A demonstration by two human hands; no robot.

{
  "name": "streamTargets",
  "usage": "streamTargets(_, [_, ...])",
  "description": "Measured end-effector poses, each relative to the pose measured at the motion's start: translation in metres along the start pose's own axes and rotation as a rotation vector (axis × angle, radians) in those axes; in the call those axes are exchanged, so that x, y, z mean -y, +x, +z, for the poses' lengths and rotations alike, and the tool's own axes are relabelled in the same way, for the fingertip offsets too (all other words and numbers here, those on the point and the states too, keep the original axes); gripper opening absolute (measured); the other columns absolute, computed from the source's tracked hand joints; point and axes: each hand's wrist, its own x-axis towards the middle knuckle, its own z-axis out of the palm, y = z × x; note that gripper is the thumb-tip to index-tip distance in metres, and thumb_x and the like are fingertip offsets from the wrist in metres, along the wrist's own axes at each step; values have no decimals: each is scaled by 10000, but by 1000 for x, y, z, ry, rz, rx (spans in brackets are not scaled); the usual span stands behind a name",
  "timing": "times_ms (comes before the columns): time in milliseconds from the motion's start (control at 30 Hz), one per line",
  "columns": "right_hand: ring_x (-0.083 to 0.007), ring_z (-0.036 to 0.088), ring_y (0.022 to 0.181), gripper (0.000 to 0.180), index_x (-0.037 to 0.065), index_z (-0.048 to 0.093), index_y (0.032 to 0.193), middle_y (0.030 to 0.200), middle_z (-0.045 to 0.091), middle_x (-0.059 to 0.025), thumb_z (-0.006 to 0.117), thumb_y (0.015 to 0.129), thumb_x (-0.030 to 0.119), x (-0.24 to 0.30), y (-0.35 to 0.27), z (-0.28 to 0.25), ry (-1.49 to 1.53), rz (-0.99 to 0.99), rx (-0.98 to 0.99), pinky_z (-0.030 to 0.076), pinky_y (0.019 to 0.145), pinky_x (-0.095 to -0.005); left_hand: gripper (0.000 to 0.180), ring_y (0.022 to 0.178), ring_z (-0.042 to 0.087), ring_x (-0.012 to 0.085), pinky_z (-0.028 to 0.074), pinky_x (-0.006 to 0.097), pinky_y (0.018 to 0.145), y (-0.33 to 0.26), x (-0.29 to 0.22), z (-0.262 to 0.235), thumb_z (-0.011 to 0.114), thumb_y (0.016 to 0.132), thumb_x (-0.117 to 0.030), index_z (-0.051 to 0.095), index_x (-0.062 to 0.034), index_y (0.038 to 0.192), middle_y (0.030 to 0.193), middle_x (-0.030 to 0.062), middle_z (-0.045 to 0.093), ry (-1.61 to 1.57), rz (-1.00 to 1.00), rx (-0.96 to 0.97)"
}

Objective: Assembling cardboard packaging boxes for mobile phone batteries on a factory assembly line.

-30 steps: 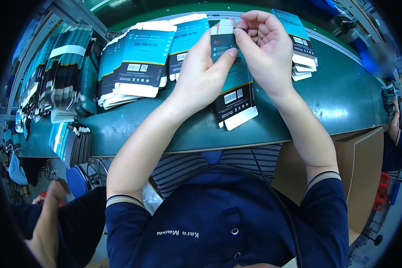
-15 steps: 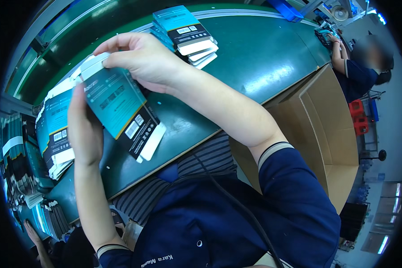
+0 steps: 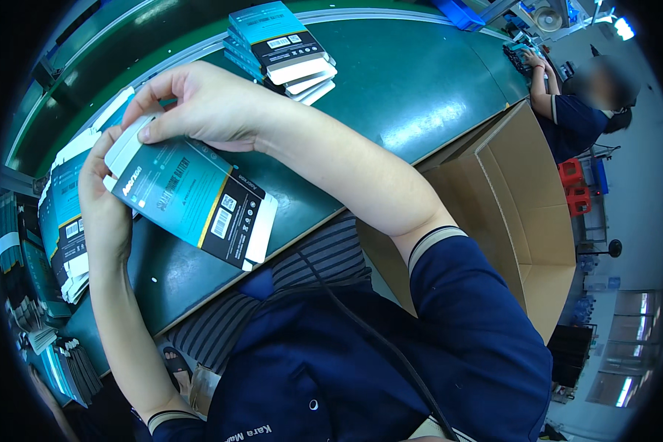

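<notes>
Nearest is the person's navy shirt (image 3: 390,339), with a black cord (image 3: 368,324) lying across it. In front of it, both hands hold one teal and black folding carton (image 3: 191,195) above the near side of the green table (image 3: 420,96), the end with the large white flap pointing toward the person. The left hand (image 3: 104,188) grips the carton at its left edge; its fingers are partly hidden, so I cannot tell the position of each one. The right hand (image 3: 191,107) pinches the white top flap (image 3: 129,147), thumb on the face, forefinger bent behind.

Just beyond the left hand there is a stack of similar cartons (image 3: 60,202). To the right, beside the table, stands an open cardboard box (image 3: 530,184). Farther over the table lies another carton stack (image 3: 280,37), slightly fanned. At the far right, a co-worker (image 3: 576,121) reaches to the table's end.
</notes>
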Motion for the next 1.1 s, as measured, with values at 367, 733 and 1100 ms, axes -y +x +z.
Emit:
streamTargets(367, [-160, 626, 933, 206, -11, 666, 1016, 978, 639, -117, 695, 819, 43, 8, -5, 7, -219, -128, -85, 531, 841, -274, 458, 1027, 600, 154, 488, 257, 855, 2, 5, -1, 612, 915, -151, 475, -6, 1327, 1166, 110, 598, 144, 20, -10])
streamTargets(733, [-169, 609, 961, 248, -10, 553, 1126, 1037, 593, -116, 609, 885, 7, 5, 1, 4, 209, -179, -228, 529, 838, -285, 782, 975, 659, 283, 540, 343, 857, -14, -32, 27, 332, 929, -638, 477, 34, 1302, 1114, 209, 647, -535, -369, 252])
streamTargets(1100, [-107, 564, 723, 372, -5, 620, 1037, 853, 593, -56, 643, 900, 340, -4, 7, -15, -197, 26, -348, 474, 619, -241, 716, 1075, 621, 280, 537, 384, 896, -6, -39, 20, 474, 932, -533, 403, 38, 1359, 1256, 215, 566, -698, -146, 52])
